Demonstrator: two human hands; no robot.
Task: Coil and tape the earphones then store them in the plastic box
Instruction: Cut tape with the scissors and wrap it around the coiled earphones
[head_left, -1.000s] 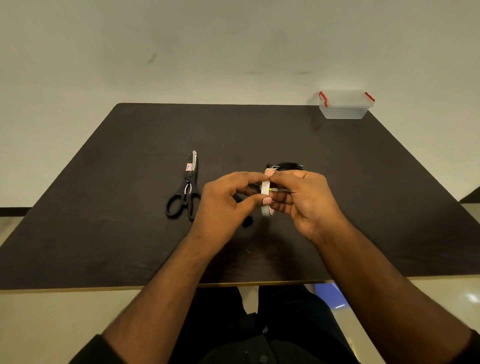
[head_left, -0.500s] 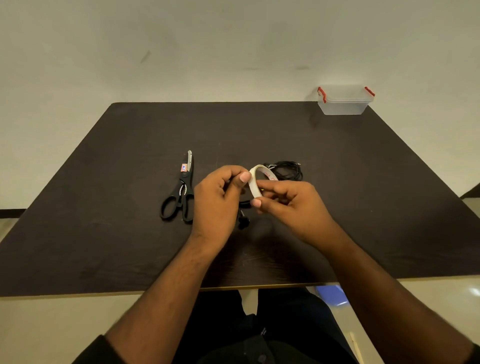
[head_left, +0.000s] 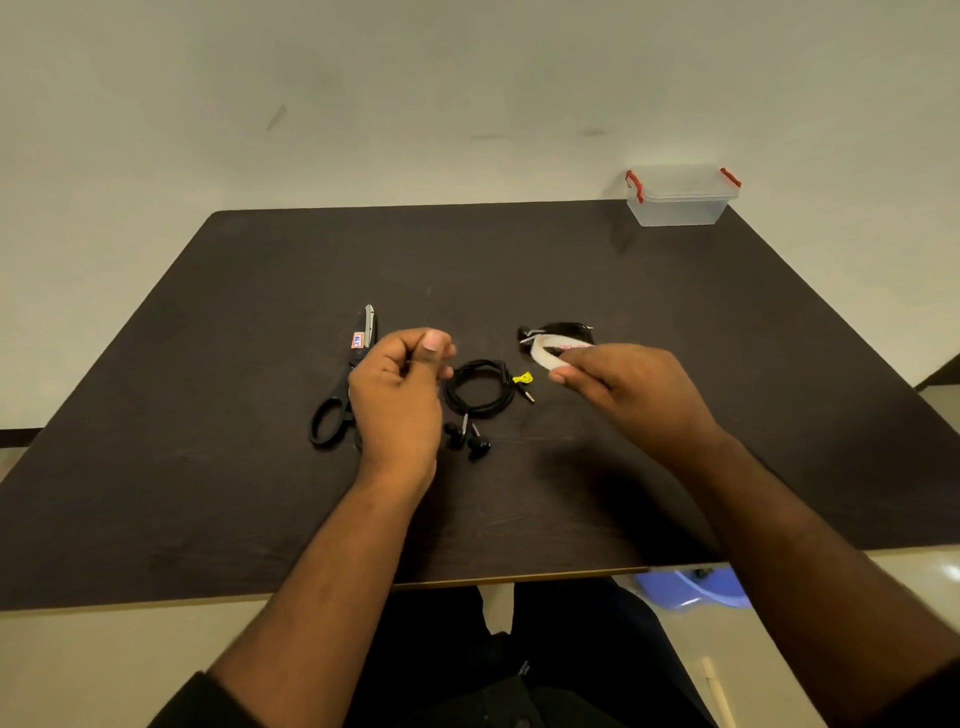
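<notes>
Tape roll in right hand (head_left: 631, 395), coiled earphones (head_left: 480, 395) on table (head_left: 675, 322).
Right fingers pinch tape roll (head_left: 548, 353); left hand (head_left: 397, 400) curled, any hold unclear.

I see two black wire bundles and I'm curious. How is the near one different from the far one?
The near earphones lie in plain view between the hands, with buds and a yellow-tagged plug showing. The far earphones are partly hidden behind the tape roll in the right hand. Both are black, coiled, and lie on the table.

Black coiled earphones (head_left: 480, 395) lie between both grips; white tape roll (head_left: 545, 349) pinched in the right grip (head_left: 623, 395); lidded clear plastic box (head_left: 680, 200) far beyond it.
</notes>
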